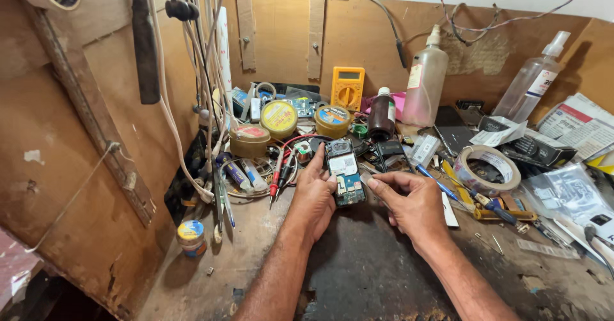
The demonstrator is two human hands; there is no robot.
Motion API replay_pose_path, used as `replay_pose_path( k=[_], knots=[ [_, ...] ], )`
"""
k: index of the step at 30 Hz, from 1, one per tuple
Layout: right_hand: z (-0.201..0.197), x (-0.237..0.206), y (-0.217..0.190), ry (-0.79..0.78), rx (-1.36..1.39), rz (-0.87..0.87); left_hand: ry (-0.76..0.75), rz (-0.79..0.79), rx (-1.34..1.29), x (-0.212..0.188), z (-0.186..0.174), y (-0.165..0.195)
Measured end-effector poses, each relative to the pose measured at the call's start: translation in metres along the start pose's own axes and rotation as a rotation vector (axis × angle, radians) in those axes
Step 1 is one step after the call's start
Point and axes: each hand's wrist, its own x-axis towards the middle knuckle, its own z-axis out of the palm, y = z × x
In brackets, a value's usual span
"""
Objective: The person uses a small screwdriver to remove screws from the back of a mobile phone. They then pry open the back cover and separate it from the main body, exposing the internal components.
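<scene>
Left fingers: curled about the left edge of the opened phone (pixel 345 170), thumb laid on its face near the lower half; the left hand (pixel 314 193) has hold of it.
Right fingers: drawn together, thumb against forefinger, tips just beside the phone's right edge; a small pale thing seems pinched there, too small to tell what. The right hand (pixel 412 202) rests low over the desk (pixel 364 263).
Opened phone: held upright in the middle of the desk between both hands, back cover off, green board and a white label showing, round part at the top.
Close about the phone: red and black probe leads (pixel 279 174) to its left; a blue-handled screwdriver (pixel 435 180) to its right, near the right wrist.
Further right: a roll of clear tape (pixel 489 169) lying flat, then plastic bags and printed papers at the desk's edge.
Behind: three round tins with yellow and brown lids (pixel 279 117), a dark brown bottle (pixel 382 115), a yellow multimeter (pixel 348 87) leaning on the back board, a tall clouded squeeze bottle (pixel 425 78) and a clear spray bottle (pixel 531 78) tilted against the wall.
Left side: a bundle of white cables (pixel 204 71) hanging down the wooden wall; a small blue-and-yellow pot (pixel 191 236) standing alone near the desk's front corner.
</scene>
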Motion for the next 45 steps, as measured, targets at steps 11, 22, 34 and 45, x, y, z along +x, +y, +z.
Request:
replay_pose_path(
  k=[11, 22, 34, 45],
  knots=[
    [0.001, 0.000, -0.004, -0.021, 0.034, 0.021, 0.020, -0.051, 0.021, -0.002, 0.005, 0.006],
    [-0.004, 0.003, -0.006, -0.061, 0.039, 0.041, -0.074, 0.048, 0.214, -0.019, 0.016, 0.013],
    [-0.005, 0.004, -0.024, -0.044, -0.058, 0.041, -0.037, 0.080, 0.344, -0.017, 0.014, 0.009],
    [0.010, 0.000, -0.038, 0.109, -0.251, -0.095, 0.023, 0.069, 0.469, -0.020, 0.019, 0.010]
  ],
)
